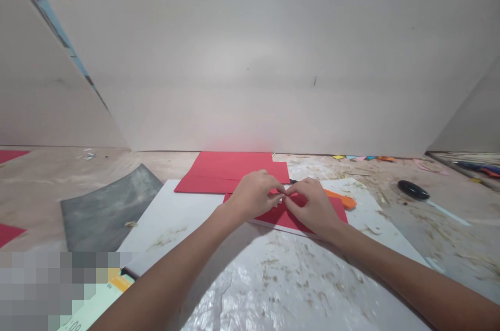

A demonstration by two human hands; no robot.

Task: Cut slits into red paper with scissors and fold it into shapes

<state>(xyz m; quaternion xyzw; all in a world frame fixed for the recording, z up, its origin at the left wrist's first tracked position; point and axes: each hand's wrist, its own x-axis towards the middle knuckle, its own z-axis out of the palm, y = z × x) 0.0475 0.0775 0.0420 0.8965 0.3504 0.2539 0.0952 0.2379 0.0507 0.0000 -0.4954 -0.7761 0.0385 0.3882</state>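
My left hand and my right hand meet over a red card, thumb and fingers of each pinched together. Their fingertips almost touch, and whatever they pinch is too small or hidden to make out. Small whitish bits show just under the left fingertips. The red card lies flat, with a pale strip along its near edge. Partly behind my right hand, an orange-handled tool rests at the card's far side. More red sheets lie overlapping just beyond my left hand.
A white board and crumpled clear plastic lie underneath, strewn with brown shavings. Upright white panels close off the back. Left is a dark grey sheet; right, a black oval object. Coloured scraps lie along the panel.
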